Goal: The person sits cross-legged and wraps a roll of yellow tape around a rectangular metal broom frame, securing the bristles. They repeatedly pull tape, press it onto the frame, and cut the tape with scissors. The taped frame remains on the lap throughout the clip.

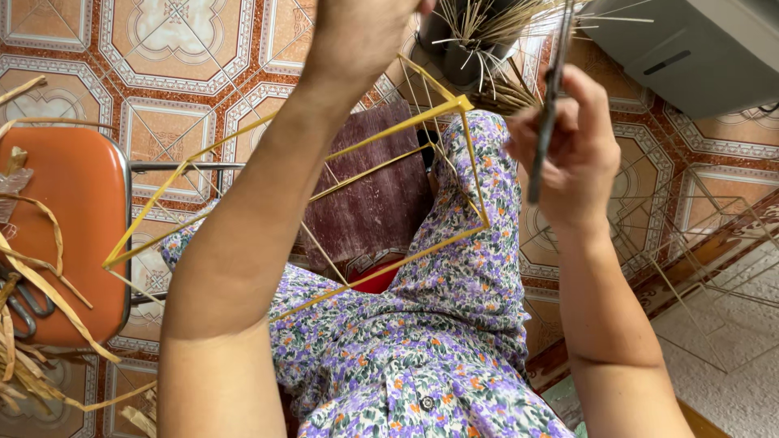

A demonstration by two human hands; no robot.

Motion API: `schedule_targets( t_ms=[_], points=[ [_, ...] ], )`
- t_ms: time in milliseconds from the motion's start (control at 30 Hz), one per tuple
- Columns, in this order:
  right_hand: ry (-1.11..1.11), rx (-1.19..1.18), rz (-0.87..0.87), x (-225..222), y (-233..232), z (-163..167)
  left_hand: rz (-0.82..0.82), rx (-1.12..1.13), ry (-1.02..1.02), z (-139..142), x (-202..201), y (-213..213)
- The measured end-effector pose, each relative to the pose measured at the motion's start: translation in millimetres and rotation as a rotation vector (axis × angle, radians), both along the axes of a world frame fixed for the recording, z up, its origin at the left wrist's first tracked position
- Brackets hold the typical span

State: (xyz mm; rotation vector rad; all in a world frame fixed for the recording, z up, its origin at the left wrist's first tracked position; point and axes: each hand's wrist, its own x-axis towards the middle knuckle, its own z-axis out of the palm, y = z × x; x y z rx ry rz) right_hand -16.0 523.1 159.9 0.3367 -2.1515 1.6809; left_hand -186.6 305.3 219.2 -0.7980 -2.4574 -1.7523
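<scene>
Frame of thin yellow bamboo sticks, one, was the largest piece of the work: an open skeleton of sticks joined at corners, held over the lap in the floral dress. Judged very light, springy, and fragile at the joints; best taken at a corner or along a rod near a joint, never mid-span.

Left hand was above the frame, near its top corner, fingers cut off by the picture edge; grip could not be told.

Right hand, just right of the frame, was clenched around one dark slender tool, blade-like and held upright. Looked stiff and narrow, probably sharp, so the handle end was the place for it.

Dark pot, one, stood beyond the frame's top corner, holding many thin splints, too many to count; each judged light and snappable.

Orange stool, one, stood left of the frame, with dried strips draped over it. More pale stick frames lay to the right on the tiled floor, number unclear.
</scene>
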Motion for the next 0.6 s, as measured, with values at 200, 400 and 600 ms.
schedule_targets(
  t_ms=[200, 400, 600],
  points=[
    [-0.116, 0.242, -0.094, -37, -49, 14, 0.083, -0.066, 0.025, 12, 75, -61],
    [-0.434, -0.488, 0.166, -41, -72, 19, 0.181, 0.024, -0.245, 1, 110, -81],
    [-0.237, -0.459, 0.193, -27, -90, 49, 0.140, 0.198, -0.253, 10, 135, -101]
  ],
)
